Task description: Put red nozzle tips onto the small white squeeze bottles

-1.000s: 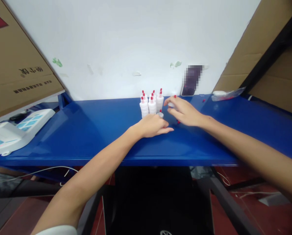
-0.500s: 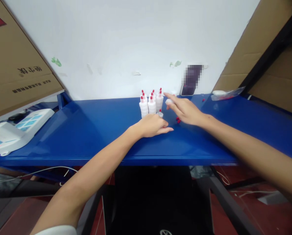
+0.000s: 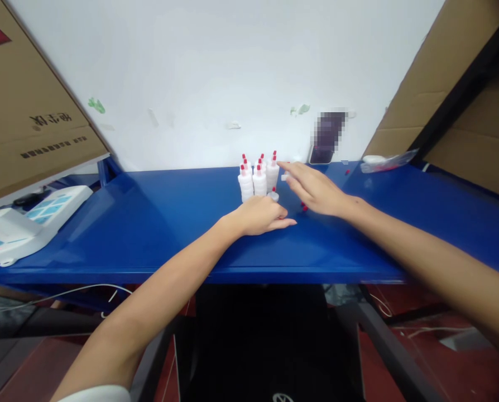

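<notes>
Several white squeeze bottles (image 3: 260, 184) with red-tipped nozzles stand close together on the blue table. My left hand (image 3: 263, 215) lies just in front of them, its fingers curled and its thumb stretched right; what is inside the curl is hidden. Just above its knuckles shows a pale round cap (image 3: 273, 196) with a red tip; whether a bottle is under it I cannot tell. Right of the bottles, my right hand (image 3: 314, 187) has a small white cap (image 3: 284, 177) between index finger and thumb, the index finger reaching toward the nearest bottle. Small red tips (image 3: 304, 207) lie beneath that hand.
A phone (image 3: 325, 137) leans on the white wall behind the blue table (image 3: 169, 223). A clear plastic bag (image 3: 387, 161) lies at the back right. At the left stands a white device (image 3: 44, 223) with blue panels, beside a cardboard box (image 3: 32, 100).
My right hand has turned slightly with the white cap, which shows less of itself and has shifted a little left. My left hand and the standing bottles have stayed in place.
</notes>
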`<action>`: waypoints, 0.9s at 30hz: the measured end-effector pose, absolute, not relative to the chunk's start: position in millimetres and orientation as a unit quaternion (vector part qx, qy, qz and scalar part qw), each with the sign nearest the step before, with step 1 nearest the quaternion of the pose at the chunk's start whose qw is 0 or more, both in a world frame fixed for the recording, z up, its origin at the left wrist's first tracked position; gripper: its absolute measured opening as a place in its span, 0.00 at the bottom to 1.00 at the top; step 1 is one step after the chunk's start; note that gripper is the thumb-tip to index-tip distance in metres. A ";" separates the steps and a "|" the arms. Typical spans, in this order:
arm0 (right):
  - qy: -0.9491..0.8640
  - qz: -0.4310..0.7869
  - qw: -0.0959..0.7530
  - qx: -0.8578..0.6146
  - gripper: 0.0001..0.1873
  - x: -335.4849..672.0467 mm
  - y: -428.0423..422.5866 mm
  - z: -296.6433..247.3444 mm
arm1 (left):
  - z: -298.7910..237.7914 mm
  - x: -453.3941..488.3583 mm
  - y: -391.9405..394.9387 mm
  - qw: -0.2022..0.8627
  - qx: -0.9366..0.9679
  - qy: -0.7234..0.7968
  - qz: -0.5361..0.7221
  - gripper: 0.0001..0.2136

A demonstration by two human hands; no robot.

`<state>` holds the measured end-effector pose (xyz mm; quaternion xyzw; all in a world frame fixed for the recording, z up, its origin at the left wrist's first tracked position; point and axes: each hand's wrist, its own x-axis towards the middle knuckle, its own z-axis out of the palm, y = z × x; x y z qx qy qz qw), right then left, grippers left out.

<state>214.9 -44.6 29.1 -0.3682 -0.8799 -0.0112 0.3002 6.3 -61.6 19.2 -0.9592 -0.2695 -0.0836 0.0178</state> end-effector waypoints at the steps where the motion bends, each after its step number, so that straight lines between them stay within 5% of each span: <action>1: -0.880 -0.009 0.301 -0.366 0.28 214.2 -45.6 29.4 | 19.3 6.5 -61.7 0.016 -0.959 -0.271 -0.082 0.25; 17: -0.833 -0.014 0.273 -0.481 0.16 197.6 -45.5 26.5 | 16.5 7.4 -59.7 -0.019 -0.959 -0.265 -0.096 0.24; 27: -0.817 -0.033 0.250 -0.518 0.17 190.7 -40.2 23.2 | 13.7 7.6 -58.4 -0.028 -0.959 -0.264 -0.098 0.24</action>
